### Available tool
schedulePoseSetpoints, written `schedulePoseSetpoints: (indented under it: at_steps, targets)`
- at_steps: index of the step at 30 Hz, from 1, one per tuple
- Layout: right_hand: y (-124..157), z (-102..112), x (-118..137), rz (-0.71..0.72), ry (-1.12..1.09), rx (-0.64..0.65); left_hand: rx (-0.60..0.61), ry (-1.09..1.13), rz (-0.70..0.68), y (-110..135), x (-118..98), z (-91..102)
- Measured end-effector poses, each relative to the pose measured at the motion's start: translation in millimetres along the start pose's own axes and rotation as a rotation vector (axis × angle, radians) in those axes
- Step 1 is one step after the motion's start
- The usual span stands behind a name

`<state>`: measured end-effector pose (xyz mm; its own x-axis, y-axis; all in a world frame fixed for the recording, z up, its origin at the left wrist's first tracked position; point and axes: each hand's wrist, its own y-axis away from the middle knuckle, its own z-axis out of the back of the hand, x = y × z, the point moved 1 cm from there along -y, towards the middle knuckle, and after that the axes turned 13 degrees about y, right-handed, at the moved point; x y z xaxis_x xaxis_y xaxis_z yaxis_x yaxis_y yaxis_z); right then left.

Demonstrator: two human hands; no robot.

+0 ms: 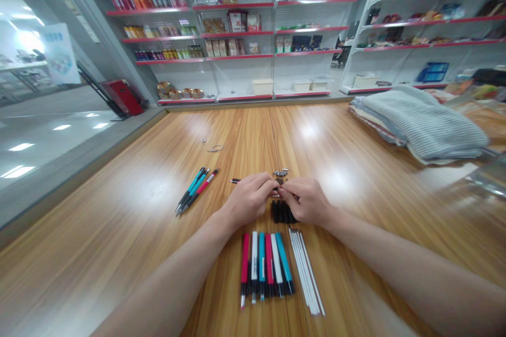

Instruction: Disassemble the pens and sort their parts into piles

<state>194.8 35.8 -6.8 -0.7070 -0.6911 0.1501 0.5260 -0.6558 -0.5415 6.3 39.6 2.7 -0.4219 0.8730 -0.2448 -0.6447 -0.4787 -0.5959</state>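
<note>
My left hand (253, 197) is closed round a slim pen, whose dark end (234, 181) sticks out past the knuckles. My right hand (310, 201) pinches at the same spot, fingertips against those of the left; the small part between them is hidden. Just beyond the fingertips lie small silver metal pieces (280, 172). Black grips (281, 212) are lined up under the right hand. Nearer me are several red, white and blue pen barrels (261, 263) in a row, with thin white refills (306, 274) to their right.
Left of my hands lie three pens (196, 192), blue and red with black. A thin wire ring (215, 148) and a tiny piece (203, 140) sit farther back. Folded striped cloth (427, 121) is piled at the right. Stocked shelves (237, 57) stand beyond the wooden table (118, 221).
</note>
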Motion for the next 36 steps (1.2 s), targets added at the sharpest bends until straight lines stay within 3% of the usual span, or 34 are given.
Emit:
schedulePoseSetpoints:
  at_steps: [18, 27, 36]
  targets:
    - [1.6, -2.1, -2.3, -0.011, -0.036, -0.02, 0.018, 0.04, 0.01, -1.8, -4.3, 3.4]
    - [1.3, -1.1, -1.9, -0.019, -0.034, -0.005, -0.041, 0.043, 0.006, -2.9, -5.3, 4.6]
    - [1.7, -2.9, -3.6, -0.023, -0.057, -0.013, -0.001, 0.055, 0.04, -2.0, -3.6, 3.7]
